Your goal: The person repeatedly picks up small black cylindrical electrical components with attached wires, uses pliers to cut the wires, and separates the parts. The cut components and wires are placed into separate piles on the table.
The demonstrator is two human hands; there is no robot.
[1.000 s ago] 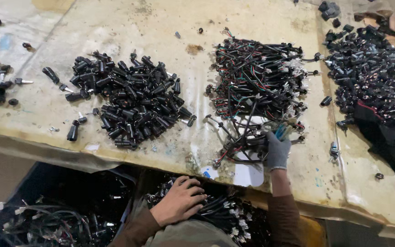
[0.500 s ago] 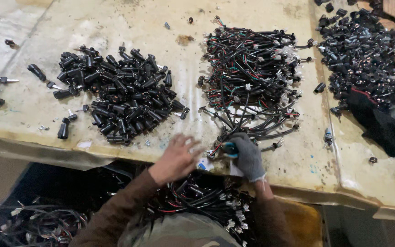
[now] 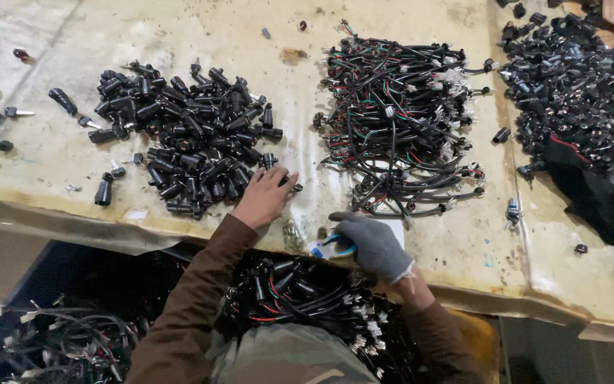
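Note:
My bare left hand [image 3: 264, 198] lies on the near edge of a heap of black cylindrical connector caps [image 3: 186, 139], fingers spread over a few of them. My right hand [image 3: 372, 243], in a grey glove, rests near the table's front edge and is closed round a small blue-handled tool [image 3: 337, 247], over a white slip of paper [image 3: 396, 227]. Just beyond the glove lies a tangle of black cables with red and green wires and white plugs [image 3: 399, 121].
A worn pale tabletop [image 3: 286, 43] carries a third pile of black parts [image 3: 577, 92] at the far right and loose caps [image 3: 62, 99] at the left. Below the table edge, finished wired connectors [image 3: 300, 299] fill my lap and a dark bin [image 3: 65, 341].
My left hand rose from the lap to the table and moved left onto the black cap heap. My gloved right hand drew back from the cable tangle toward the table's front edge.

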